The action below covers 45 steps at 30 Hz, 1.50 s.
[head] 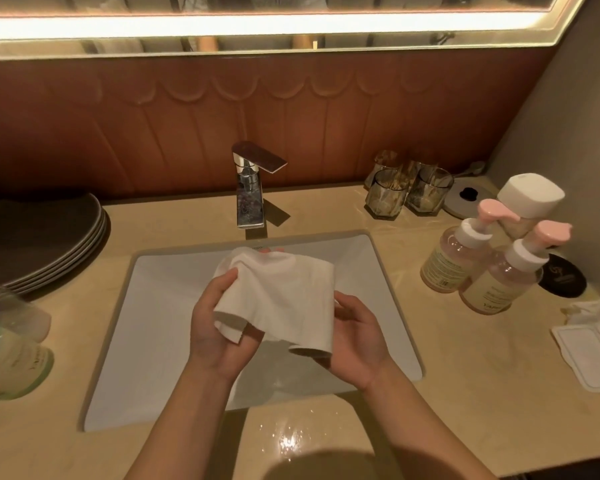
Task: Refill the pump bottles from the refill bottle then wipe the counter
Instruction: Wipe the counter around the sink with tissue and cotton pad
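Over the sink (174, 271), left hand (215, 323) and right hand (357, 337) each grip a white cloth (284, 296) (light, limp; likely best bunched into one palm).

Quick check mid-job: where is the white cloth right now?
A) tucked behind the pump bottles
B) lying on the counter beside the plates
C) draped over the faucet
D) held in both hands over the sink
D: the left hand and the right hand both hold the white cloth above the sink.
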Motion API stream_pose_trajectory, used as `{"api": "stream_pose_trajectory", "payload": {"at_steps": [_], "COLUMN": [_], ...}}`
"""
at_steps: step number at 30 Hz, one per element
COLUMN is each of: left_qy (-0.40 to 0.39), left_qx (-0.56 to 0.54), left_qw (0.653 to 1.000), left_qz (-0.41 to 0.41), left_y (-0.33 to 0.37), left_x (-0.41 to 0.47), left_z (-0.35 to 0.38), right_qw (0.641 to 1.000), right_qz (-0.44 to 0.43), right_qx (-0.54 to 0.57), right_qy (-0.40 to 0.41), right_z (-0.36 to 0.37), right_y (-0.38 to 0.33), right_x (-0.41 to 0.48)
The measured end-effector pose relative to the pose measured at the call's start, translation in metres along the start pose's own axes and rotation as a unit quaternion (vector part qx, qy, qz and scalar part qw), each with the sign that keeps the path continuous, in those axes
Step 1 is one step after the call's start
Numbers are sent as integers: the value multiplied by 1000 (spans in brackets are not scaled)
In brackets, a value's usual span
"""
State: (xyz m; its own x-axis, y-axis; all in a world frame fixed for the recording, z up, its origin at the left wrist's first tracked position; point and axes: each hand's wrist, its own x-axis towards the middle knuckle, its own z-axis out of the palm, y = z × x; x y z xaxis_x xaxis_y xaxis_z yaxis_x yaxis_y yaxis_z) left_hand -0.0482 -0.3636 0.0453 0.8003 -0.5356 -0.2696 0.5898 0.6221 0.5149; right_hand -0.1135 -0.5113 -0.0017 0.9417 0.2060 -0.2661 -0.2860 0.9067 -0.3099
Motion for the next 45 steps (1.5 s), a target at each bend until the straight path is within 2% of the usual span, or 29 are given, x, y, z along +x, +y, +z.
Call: {"api": "stream_pose_trajectory", "payload": {"at_steps": [3,7,13,18,23,26,29,30,32,33,34,35,37,39,40,41,42,45], "left_qy": [-32,-34,-44,-10,-38,-35,12,38,88,100,101,89,56,57,69,82,92,94], "left_qx": [-57,-114,-173,-137,-268,-290,-246,-184,19,152,295,433,637,754,788,805,807,790], "left_qw": [997,993,984,990,962,956,969,982,995,981,947,892,759,634,582,547,535,541], "left_qz": [-36,-14,-4,2,-23,-22,-7,2,41,63,81,95,125,165,190,214,232,273], "left_y": [-2,-3,3,9,12,14,16,17,18,17,15,11,0,-10,-14,-17,-20,-27], "left_x": [4,11,21,23,34,40,37,35,29,27,23,21,19,19,20,22,23,27], "left_z": [-1,-4,-11,-8,-27,-39,-34,-31,-26,-23,-20,-17,-13,-13,-14,-17,-20,-31], "right_qw": [1000,998,998,995,991,991,989,986,972,965,957,952,947,948,950,953,956,965], "right_qz": [1,-9,-24,-18,-49,-49,-55,-64,-87,-92,-91,-86,-70,-51,-41,-30,-20,1], "right_qx": [-19,-45,-56,-91,-121,-124,-134,-153,-212,-241,-266,-286,-308,-308,-303,-296,-287,-258], "right_qy": [25,53,20,47,23,17,25,30,47,56,63,67,66,66,64,60,55,42], "right_z": [-4,-11,-12,-13,-9,-10,-13,-14,-15,-15,-16,-16,-16,-15,-15,-15,-16,-18], "right_y": [1,3,-4,-9,-5,-2,-4,-7,-13,-16,-17,-19,-21,-22,-21,-20,-19,-14], "right_x": [0,1,0,1,5,9,10,11,11,11,11,12,14,16,16,16,16,15]}}
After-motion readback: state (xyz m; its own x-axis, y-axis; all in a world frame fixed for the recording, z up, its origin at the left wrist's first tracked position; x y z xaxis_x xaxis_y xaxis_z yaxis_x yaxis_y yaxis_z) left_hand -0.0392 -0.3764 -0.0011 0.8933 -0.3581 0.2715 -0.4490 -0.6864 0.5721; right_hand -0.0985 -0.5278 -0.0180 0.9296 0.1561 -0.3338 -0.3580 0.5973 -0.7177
